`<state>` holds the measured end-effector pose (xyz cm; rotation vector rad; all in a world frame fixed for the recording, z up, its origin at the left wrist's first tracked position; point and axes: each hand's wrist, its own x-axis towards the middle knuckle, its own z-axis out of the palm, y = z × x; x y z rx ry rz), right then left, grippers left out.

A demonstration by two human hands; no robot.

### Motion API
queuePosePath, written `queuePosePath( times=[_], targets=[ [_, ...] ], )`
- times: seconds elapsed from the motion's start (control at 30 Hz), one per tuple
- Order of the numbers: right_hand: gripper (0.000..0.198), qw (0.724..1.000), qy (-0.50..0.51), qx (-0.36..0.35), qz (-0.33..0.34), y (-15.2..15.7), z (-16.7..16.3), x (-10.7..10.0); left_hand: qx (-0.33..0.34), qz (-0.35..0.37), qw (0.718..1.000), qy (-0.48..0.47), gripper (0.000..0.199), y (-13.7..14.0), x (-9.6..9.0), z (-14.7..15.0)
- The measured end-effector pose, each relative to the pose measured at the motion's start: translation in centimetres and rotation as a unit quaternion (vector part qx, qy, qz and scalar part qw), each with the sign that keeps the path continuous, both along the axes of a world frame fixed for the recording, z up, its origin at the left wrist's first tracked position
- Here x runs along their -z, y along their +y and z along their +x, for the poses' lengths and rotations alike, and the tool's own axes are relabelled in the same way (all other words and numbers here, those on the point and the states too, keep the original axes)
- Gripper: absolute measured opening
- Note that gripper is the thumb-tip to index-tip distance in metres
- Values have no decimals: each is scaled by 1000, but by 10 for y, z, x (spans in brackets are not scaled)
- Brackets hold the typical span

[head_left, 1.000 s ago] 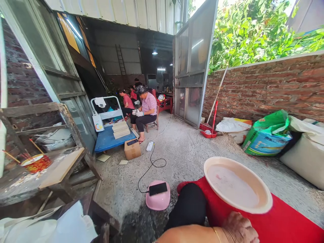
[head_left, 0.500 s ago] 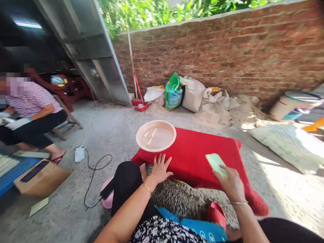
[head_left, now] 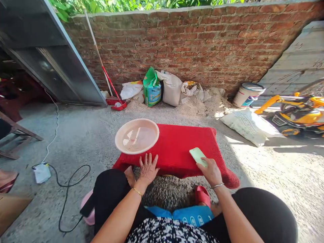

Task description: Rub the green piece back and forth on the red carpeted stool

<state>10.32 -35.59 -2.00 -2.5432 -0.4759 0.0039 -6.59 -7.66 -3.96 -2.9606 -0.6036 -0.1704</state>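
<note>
A red cloth (head_left: 182,138) covers the low table in front of me. My left hand (head_left: 147,168) is spread palm down on the cloth's near edge, just below a pale pink basin (head_left: 118,143) of clear water. A light streak shows in the basin; I cannot tell whether it is a reflection. My right hand (head_left: 210,171) pinches the near end of a flat, pale green, phone-shaped piece (head_left: 197,156) with rounded corners. That piece is over the right half of the cloth, and I cannot tell whether it touches it.
Sacks (head_left: 172,88) and a red dustpan (head_left: 118,105) stand along the brick wall (head_left: 177,44). On the floor at left are a white power adapter (head_left: 42,173) and a black cable (head_left: 66,202). A white sack (head_left: 249,126) and a yellow machine (head_left: 303,116) occupy the right side.
My view has turned to the right, and the seated person at left is now mostly out of frame. Both hands keep about the same places on or over the cloth.
</note>
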Motion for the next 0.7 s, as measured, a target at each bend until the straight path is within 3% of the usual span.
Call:
queuePosePath(
  times=[0.1,0.17,0.27,0.37,0.5,0.6,0.7],
  targets=[
    [52,996,13,84,-26,-43,20,3,20,-25,999,-17,70,-4,-6,0],
    [60,994,23,101,-41,-54,24,4,62,-40,997,-33,73,-5,-10,2],
    [71,993,21,83,-80,-51,22,0,127,-69,989,-25,78,0,-15,12],
    [67,990,23,80,-113,-39,22,-12,165,-91,982,9,80,6,-16,27],
    [59,994,6,81,-72,-6,21,-32,191,-100,976,-6,77,12,-13,37],
    [55,999,3,0,-54,45,10,-37,202,-102,974,-24,77,13,-9,37],
    [50,992,-5,-90,-83,105,-7,-32,207,-107,972,-32,77,15,-5,36]
  ],
)
